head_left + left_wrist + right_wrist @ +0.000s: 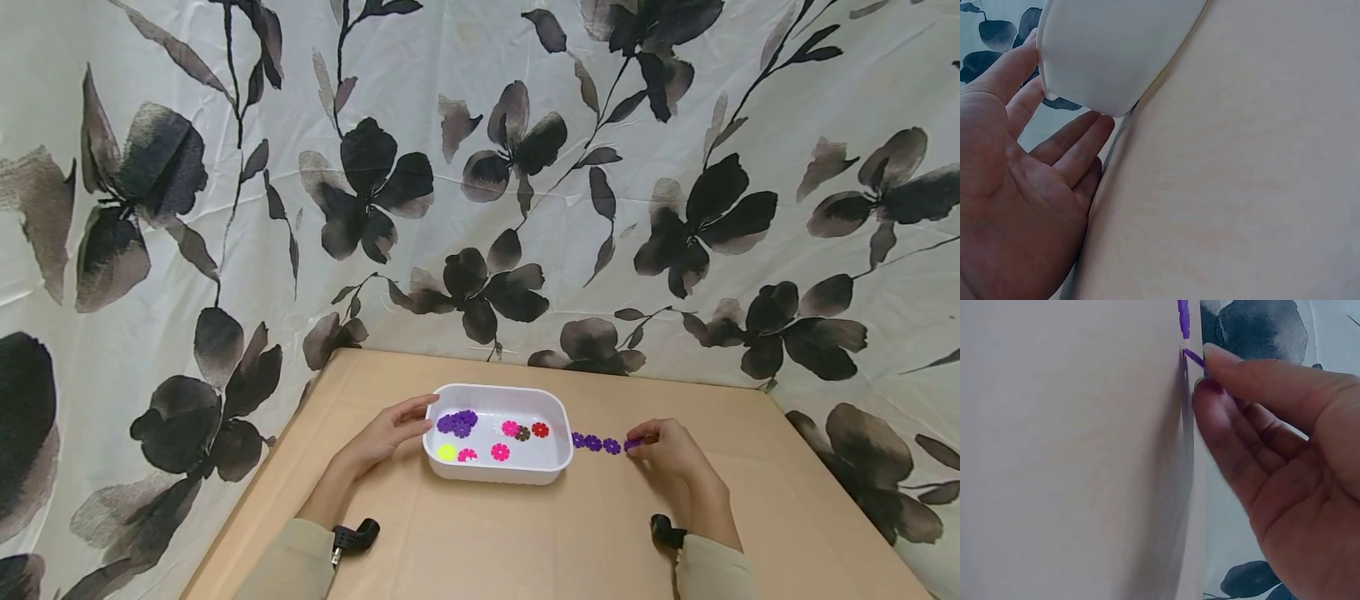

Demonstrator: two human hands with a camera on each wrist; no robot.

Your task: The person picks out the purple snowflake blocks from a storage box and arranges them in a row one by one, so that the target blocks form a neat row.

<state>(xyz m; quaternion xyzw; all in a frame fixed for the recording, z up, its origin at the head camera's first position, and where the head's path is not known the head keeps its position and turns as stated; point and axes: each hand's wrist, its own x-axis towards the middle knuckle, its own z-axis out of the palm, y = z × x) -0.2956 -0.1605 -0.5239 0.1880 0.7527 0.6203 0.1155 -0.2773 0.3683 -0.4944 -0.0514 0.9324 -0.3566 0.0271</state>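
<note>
Purple discs (593, 443) line up rightward from the white tray (498, 472), the right hand (669, 450) nearer, pinching the outermost, perhaps unjoined; the left hand (381, 437) touches the tray's left end with extended fingers

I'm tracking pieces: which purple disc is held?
The rightmost purple disc, outside the tray, pinched by the right hand; the others lie untouched.

A white cloth (420, 75) with big dark flowers (367, 157) fills the top; a tan table (480, 542) sits at bottom middle.
</note>
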